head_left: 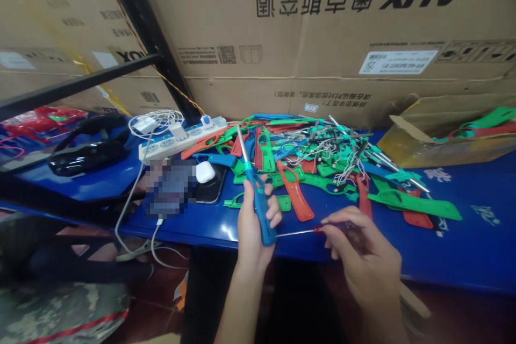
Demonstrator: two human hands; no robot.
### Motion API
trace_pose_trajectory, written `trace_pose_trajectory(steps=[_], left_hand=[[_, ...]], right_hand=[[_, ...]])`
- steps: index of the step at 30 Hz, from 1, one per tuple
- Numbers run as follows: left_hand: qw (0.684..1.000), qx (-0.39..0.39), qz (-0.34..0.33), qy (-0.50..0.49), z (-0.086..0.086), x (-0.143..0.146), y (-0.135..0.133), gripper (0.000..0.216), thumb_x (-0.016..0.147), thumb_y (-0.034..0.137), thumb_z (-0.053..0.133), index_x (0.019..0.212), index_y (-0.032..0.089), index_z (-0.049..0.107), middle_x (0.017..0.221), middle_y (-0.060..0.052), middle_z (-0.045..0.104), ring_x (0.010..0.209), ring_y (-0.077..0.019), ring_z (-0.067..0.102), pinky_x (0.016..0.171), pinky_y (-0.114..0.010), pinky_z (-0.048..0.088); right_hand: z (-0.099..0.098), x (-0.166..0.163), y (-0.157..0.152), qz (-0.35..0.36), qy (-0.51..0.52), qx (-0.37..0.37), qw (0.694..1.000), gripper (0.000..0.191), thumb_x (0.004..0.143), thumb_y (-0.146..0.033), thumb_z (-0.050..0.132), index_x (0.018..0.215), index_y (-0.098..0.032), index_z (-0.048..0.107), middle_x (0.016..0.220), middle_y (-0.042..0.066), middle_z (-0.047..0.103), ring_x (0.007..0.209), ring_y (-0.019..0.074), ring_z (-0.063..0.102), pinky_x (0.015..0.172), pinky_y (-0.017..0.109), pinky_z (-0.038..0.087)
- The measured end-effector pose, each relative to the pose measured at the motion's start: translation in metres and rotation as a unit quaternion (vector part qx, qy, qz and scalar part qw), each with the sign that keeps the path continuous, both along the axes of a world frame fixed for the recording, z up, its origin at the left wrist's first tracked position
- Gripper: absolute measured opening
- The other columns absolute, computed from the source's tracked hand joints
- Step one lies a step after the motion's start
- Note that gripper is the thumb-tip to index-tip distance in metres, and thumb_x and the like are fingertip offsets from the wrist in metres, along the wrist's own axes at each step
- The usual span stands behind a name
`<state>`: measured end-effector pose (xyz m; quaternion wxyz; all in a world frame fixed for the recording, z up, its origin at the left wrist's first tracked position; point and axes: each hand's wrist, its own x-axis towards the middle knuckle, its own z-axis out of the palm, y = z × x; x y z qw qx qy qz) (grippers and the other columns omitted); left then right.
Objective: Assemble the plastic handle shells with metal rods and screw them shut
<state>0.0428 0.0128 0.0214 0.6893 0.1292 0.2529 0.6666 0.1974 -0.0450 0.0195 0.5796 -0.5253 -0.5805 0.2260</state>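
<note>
My left hand is closed around the blue handle of a long-nosed gas lighter, its metal tube pointing up and away. Between the fingers of my right hand is a screwdriver with a dark red handle. The thin shaft reaches left, and its tip meets the lower end of the lighter's handle. Beyond both hands lies a heap of lighter parts: an orange handle shell, a green handle shell, metal tubes and thin white wires.
A white power strip with plugs and cables stands at the back left. Near it lie a phone and a white earphone case. An open carton holds more shells at right. Large cardboard boxes wall off the back of the blue table.
</note>
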Motion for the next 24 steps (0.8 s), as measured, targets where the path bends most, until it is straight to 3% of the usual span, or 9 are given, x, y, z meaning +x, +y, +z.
trace_pose_trajectory(steps=[4,9,13,15,18,21,24], left_hand=[[0.998,-0.002,-0.05,0.03,0.001,0.002,-0.001,0.04,0.103,0.049,0.052,0.115,0.013,0.063,0.085,0.001,0.05,0.045,-0.0011,0.036,0.034,-0.012,0.029],[0.991,-0.005,-0.103,0.09,0.001,0.007,-0.002,0.049,0.094,0.056,0.065,0.117,0.013,0.063,0.086,0.001,0.051,0.046,-0.0008,0.036,0.036,-0.012,0.027],[0.986,-0.008,-0.117,0.121,0.001,0.009,-0.002,0.053,0.09,0.06,0.068,0.115,0.014,0.062,0.086,0.001,0.052,0.046,-0.0014,0.038,0.037,-0.014,0.026],[0.984,-0.012,-0.121,0.127,0.002,0.009,-0.002,0.051,0.089,0.06,0.069,0.112,0.015,0.062,0.086,0.001,0.052,0.047,-0.0014,0.038,0.037,-0.014,0.025],[0.981,-0.015,-0.135,0.135,0.003,0.009,-0.001,0.051,0.089,0.061,0.069,0.11,0.014,0.062,0.085,0.002,0.05,0.046,-0.0009,0.036,0.037,-0.013,0.023],[0.982,-0.02,-0.131,0.135,0.004,0.009,0.0,0.052,0.089,0.061,0.069,0.109,0.014,0.062,0.084,0.002,0.049,0.046,-0.0004,0.035,0.037,-0.013,0.023],[0.987,-0.029,-0.11,0.113,0.003,0.007,0.001,0.05,0.089,0.058,0.07,0.11,0.014,0.062,0.084,0.003,0.048,0.046,-0.0005,0.035,0.036,-0.013,0.023]], right_hand=[[0.003,0.029,-0.006,0.056,-0.226,0.016,0.972,0.015,0.103,-0.036,0.06,0.095,-0.025,0.065,0.086,-0.002,0.071,0.071,0.0126,0.07,0.064,0.019,0.055],[0.006,0.054,-0.013,0.085,-0.442,0.141,0.882,0.033,0.109,-0.046,0.044,0.104,-0.024,0.069,0.089,0.001,0.079,0.08,0.0174,0.077,0.07,0.024,0.058],[0.015,0.057,-0.008,0.139,-0.524,0.216,0.812,0.035,0.112,-0.028,0.039,0.099,-0.022,0.072,0.09,0.0,0.081,0.072,0.0164,0.077,0.068,0.027,0.058],[0.016,0.056,-0.006,0.174,-0.514,0.213,0.812,0.039,0.112,-0.026,0.037,0.097,-0.021,0.073,0.086,-0.001,0.081,0.065,0.015,0.075,0.064,0.026,0.057],[0.01,0.053,-0.008,0.182,-0.447,0.143,0.864,0.045,0.113,-0.037,0.036,0.099,-0.02,0.075,0.084,0.002,0.081,0.064,0.0147,0.075,0.062,0.023,0.057],[0.004,0.046,-0.014,0.177,-0.364,-0.045,0.914,0.046,0.109,-0.047,0.041,0.093,-0.024,0.078,0.082,0.0,0.08,0.065,0.015,0.074,0.059,0.021,0.056],[0.001,0.039,-0.02,0.179,-0.304,-0.238,0.905,0.053,0.109,-0.047,0.042,0.072,-0.023,0.072,0.069,-0.003,0.074,0.064,0.0141,0.071,0.058,0.019,0.054]])
